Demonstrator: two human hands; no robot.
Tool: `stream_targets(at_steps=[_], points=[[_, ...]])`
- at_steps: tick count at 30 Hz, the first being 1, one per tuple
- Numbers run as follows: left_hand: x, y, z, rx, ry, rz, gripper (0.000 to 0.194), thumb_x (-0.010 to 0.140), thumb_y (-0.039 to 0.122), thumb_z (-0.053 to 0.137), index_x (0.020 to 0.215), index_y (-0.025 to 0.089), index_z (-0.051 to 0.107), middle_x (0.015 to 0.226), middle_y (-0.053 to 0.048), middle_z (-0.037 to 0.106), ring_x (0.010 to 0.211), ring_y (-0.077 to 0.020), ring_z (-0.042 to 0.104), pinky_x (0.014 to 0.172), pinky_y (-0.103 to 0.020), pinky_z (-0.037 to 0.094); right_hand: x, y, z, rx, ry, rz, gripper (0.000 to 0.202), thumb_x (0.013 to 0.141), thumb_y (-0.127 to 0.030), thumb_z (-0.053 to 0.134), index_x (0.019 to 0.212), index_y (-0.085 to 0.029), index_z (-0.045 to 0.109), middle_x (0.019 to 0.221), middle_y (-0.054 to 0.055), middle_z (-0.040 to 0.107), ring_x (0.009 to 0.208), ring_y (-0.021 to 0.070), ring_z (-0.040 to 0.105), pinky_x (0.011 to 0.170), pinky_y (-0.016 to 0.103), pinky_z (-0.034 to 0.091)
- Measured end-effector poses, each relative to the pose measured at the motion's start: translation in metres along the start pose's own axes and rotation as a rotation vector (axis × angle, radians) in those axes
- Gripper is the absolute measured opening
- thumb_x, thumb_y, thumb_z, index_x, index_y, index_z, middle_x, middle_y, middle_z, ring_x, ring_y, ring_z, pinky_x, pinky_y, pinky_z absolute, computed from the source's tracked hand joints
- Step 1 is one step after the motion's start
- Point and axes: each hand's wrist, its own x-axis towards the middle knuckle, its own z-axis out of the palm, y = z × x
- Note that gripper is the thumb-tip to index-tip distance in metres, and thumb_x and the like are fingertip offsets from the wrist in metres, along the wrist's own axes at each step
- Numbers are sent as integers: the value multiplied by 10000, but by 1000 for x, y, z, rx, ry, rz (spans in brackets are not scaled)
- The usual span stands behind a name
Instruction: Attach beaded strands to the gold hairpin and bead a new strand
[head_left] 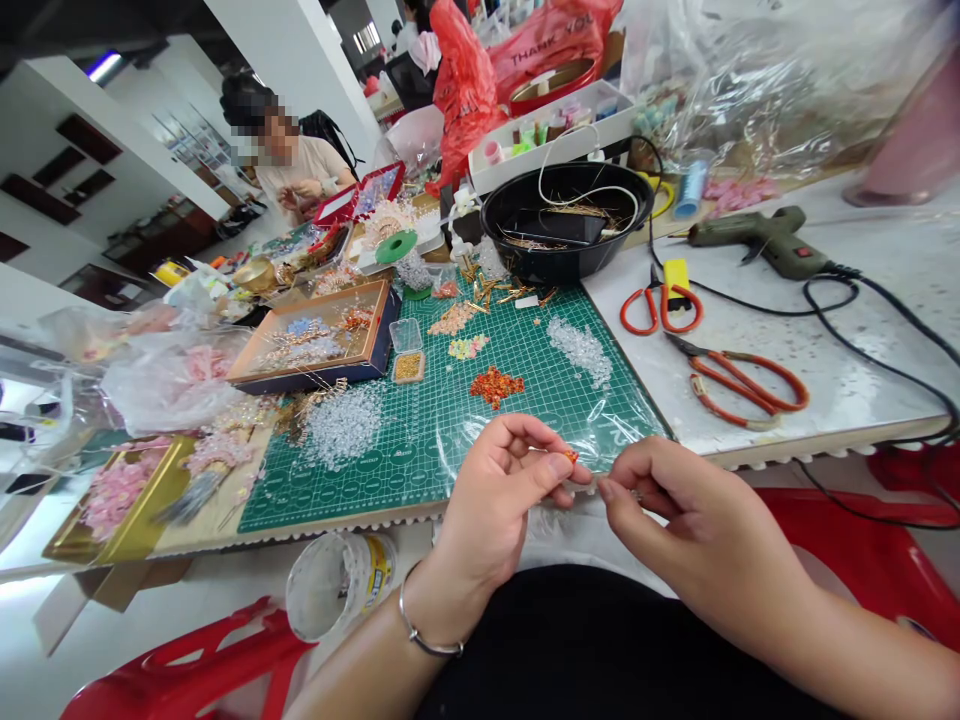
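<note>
Between the thumb and fingers of my left hand (517,480) is a small orange piece (571,456). My right hand (660,500) is just to its right, thumb and index finger pinched together; what they hold is too small to make out. Both hands are over the front edge of the green cutting mat (420,450). A pile of orange pieces (496,387) lies on the mat beyond my left hand. Clear beads form one heap (341,428) at the left and another (581,350) at the right. Gold beads fill a small clear box (409,367).
Red-handled pliers (750,385), red-handled scissors (660,305) and a glue gun (772,243) with a cable lie at the right. A black bowl (562,262) stands behind the mat, an open box (367,350) at the left. Another person (307,165) sits farther back.
</note>
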Motion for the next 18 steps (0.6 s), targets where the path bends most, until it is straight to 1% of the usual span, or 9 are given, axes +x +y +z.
stream_targets(at_steps=[4,12,16,18], points=[[-2,-2,-1,11,-11,37,175,803,77,741,885,169,617,796,23,677,757,-109,724,613,-154,545,-1,0,0,14,2,-2,163,870,-258,541,713,-215,550,538,-43,502,448,95,466,405,196,384],[-6,-6,-2,32,-45,70,178,833,70,721,914,192,620,829,29,695,798,-102,726,684,-167,566,-4,-2,-1,21,-19,17,172,870,-266,540,704,-219,543,521,-54,466,431,90,427,394,199,356],[-7,-6,-3,94,-54,122,168,846,79,708,924,203,626,847,30,685,823,-95,716,753,-186,565,-4,-1,0,39,-24,45,173,860,-269,557,696,-216,545,517,-60,440,434,89,404,396,204,329],[-8,-5,-3,151,-46,153,176,836,81,714,923,207,627,868,28,678,824,-91,704,784,-196,559,-4,1,1,114,-45,77,171,863,-269,567,703,-212,549,528,-62,428,450,88,386,413,211,314]])
